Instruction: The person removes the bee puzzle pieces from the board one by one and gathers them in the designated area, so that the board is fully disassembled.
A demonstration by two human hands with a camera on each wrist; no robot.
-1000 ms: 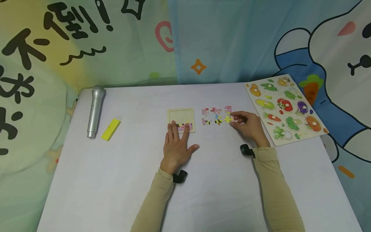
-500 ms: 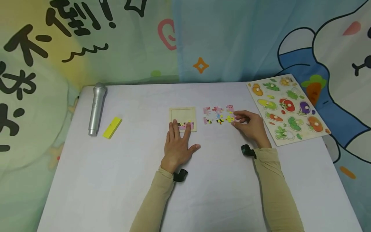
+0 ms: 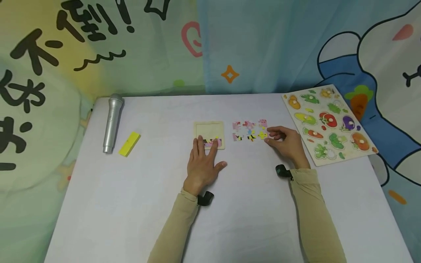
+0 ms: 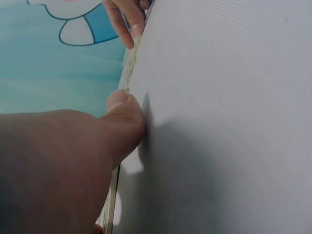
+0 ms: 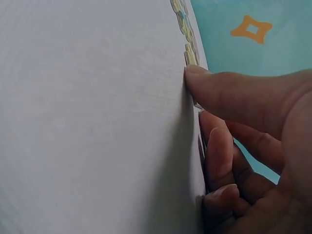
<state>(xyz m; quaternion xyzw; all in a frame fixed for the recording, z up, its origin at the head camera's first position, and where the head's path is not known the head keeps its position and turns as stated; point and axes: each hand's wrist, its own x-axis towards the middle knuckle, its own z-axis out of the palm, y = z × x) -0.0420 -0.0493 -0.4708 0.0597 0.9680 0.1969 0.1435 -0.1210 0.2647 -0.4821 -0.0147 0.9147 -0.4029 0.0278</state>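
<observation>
In the head view my left hand [image 3: 201, 168] lies flat with spread fingers over the lower part of a small square wooden puzzle tray [image 3: 208, 128]. A row of fitted pink, yellow and black pieces [image 3: 215, 142] shows between its fingers. Right of the tray, loose jigsaw pieces [image 3: 249, 125] lie in two rows on the table. My right hand [image 3: 285, 143] pinches the yellow-and-pink puzzle piece [image 3: 262, 135] at the right end of the near row, thumb on the near side, index finger on the far side. In the right wrist view the thumb [image 5: 219, 90] touches that piece's edge.
A large vegetable puzzle board [image 3: 315, 146] lies at the right, close to my right hand. Far left are a silver microphone [image 3: 113, 122] and a yellow block [image 3: 129, 144]. A printed curtain [image 3: 256, 47] hangs behind the white table [image 3: 158, 204].
The whole head view has shifted slightly, so everything sits a little further right. Both hands stay almost where they were against the tray and pieces.
</observation>
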